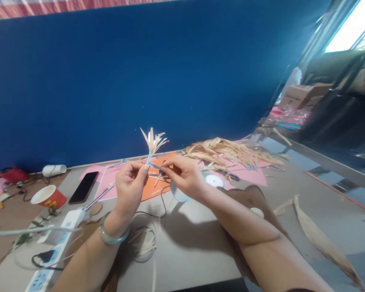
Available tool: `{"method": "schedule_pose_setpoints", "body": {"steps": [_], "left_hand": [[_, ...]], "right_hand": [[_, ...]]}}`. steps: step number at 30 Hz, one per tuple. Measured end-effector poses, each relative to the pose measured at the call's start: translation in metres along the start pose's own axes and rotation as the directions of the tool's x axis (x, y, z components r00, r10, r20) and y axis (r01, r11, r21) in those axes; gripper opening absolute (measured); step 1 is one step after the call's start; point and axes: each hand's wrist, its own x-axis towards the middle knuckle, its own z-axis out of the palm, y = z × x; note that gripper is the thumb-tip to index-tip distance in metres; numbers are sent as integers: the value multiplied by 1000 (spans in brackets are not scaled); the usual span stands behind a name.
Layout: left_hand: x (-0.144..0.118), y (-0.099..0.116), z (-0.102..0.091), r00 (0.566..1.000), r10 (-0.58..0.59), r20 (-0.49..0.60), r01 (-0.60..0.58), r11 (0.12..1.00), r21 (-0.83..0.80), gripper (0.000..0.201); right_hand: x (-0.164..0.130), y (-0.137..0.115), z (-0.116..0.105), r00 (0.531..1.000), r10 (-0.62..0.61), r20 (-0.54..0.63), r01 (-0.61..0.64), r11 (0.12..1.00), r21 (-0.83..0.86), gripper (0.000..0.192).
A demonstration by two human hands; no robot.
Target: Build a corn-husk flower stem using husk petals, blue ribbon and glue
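Now the left hand (130, 178) pinches the small husk bundle (153, 144) upright by its stem. The right hand (184, 174) holds with closed fingers the blue tape (154, 165) wrapped on it, above the orange paper (156, 184).

Bare table (200, 251) below; husk pile (228, 154) crowds right.

Dry, matt husk strips (153, 142); smooth glossy bangle (112, 237); matt pink paper (249, 175).
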Motion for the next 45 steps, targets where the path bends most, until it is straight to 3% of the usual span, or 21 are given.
{"method": "schedule_pose_setpoints", "body": {"steps": [2, 5, 7, 9, 12, 17, 22, 26, 32, 38, 41, 45], "left_hand": [[-1, -3, 1, 1000, 13, 6, -13, 999, 43, 22], [-3, -7, 2, 999, 26, 34, -30, 993, 110, 19], [-5, -9, 3, 998, 28, 49, -34, 990, 135, 18], [-5, -9, 3, 998, 25, 53, -33, 989, 147, 18], [-5, -7, 3, 998, 29, 56, -38, 987, 155, 19], [-3, -6, 2, 996, 41, 75, -52, 989, 142, 19], [-3, -12, 3, 995, 72, 62, -81, 985, 152, 18], [-4, -19, 6, 982, 181, 55, -189, 962, 199, 16], [-5, -26, 8, 929, 368, 52, -363, 868, 338, 13], [-2, -31, 5, 878, 472, 77, -465, 804, 372, 12], [-3, -31, 6, 877, 474, 84, -469, 801, 372, 13], [-5, -30, 8, 885, 452, 112, -458, 798, 393, 14]], "right_hand": [[6, 2, -7, 977, 170, 129, -189, 970, 155, 15], [13, 9, -14, 905, 306, 294, -379, 895, 237, 9], [15, 14, -15, 869, 375, 321, -459, 855, 244, 3], [16, 18, -13, 857, 412, 310, -495, 824, 274, 11], [15, 21, -9, 873, 384, 301, -478, 798, 367, 19], [15, 19, -5, 886, 288, 364, -443, 756, 481, 15], [11, 14, 4, 905, 304, 297, -420, 750, 512, 21], [5, 12, 10, 923, 327, 201, -384, 762, 522, 21], [5, 10, 14, 923, 309, 231, -385, 737, 555, 20], [3, 11, 23, 946, 296, 135, -320, 770, 552, 12], [4, 15, 22, 961, 270, 67, -265, 816, 514, 11], [8, 19, 12, 964, 232, 129, -266, 845, 465, 12]]}}
